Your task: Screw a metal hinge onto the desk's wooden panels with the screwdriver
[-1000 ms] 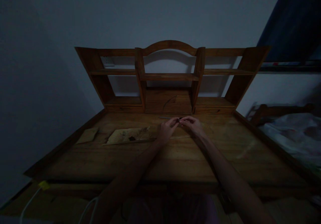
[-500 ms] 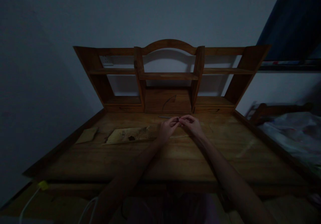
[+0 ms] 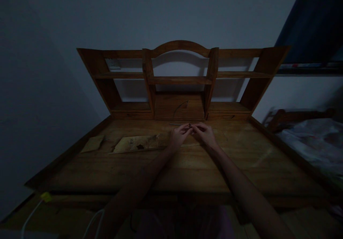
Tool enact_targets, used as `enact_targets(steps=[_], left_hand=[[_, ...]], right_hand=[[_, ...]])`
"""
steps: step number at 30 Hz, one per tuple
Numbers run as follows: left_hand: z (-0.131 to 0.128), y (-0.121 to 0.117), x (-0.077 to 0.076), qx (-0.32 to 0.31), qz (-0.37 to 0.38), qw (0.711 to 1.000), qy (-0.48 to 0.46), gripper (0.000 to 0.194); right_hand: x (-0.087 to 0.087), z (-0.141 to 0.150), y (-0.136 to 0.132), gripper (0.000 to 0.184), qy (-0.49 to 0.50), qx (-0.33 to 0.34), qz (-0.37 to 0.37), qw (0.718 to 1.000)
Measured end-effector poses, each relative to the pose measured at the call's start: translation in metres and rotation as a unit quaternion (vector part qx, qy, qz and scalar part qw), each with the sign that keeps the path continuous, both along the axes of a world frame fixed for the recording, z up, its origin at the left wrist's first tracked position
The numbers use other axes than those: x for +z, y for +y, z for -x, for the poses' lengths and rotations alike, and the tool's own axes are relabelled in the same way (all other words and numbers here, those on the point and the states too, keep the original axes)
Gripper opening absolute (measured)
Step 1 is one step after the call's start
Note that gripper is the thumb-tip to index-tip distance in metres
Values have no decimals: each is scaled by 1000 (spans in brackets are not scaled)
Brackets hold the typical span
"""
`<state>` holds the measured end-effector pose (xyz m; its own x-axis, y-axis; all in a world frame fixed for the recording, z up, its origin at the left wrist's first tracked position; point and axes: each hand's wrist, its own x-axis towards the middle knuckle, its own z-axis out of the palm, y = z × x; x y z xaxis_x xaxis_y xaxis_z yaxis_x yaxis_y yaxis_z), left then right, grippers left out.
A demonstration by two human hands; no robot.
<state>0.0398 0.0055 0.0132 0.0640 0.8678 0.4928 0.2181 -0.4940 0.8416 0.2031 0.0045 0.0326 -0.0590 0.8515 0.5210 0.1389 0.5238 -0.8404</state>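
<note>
**Tiny dark bit pinched between two hands, dim wooden bench**

Pretty murky shot, so taking it slow. Left hand (image 3: 178,136) and right hand (image 3: 205,134) meeting fingertip to fingertip toward the back of the bench (image 3: 187,167), just in front of the hutch shelf (image 3: 179,80). Between the tips, a small dark piece (image 3: 190,125), too small and too dim to name. Both grips pressed together on it, thumb against forefinger, other fingers curled in loosely. Hard to tell which hand carries more of it.

Judging by the fingertip-only hold: light, small, probably stiff rather than floppy. Easy to fumble, likely to roll or vanish against the dark wood if dropped. Best held right where it is now, at the tips, one end per hand.

Just beside the left fingertips, a thin metal rod (image 3: 175,124) lying flat on the bench, pointing left. Slim, rigid-looking, faintly shiny. Cannot tell whether it touches the small piece.

Further left, a flat pale board (image 3: 139,143) with a scuffed, blotchy face, and a smaller tan card (image 3: 93,143) near the edge. Bench itself warm brown timber, visible grain, slight sheen. White cable (image 3: 32,214) low left, bed (image 3: 308,139) off right.
</note>
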Motion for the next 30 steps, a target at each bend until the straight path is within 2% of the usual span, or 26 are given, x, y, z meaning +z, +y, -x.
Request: enact_targets(steps=[7,23,30], left_hand=[[-2,-4,2,14,7,1000,4,36],[-5,-2,-3,-25,40,997,-63,42],[-5,-2,-2,-7,13,998,-57,36]], right_hand=[[1,-1,-1,27,-4,11,-4,1000],[-1,-2,2,31,43,32,38,998],[0,0,2,28,56,33,48,997]])
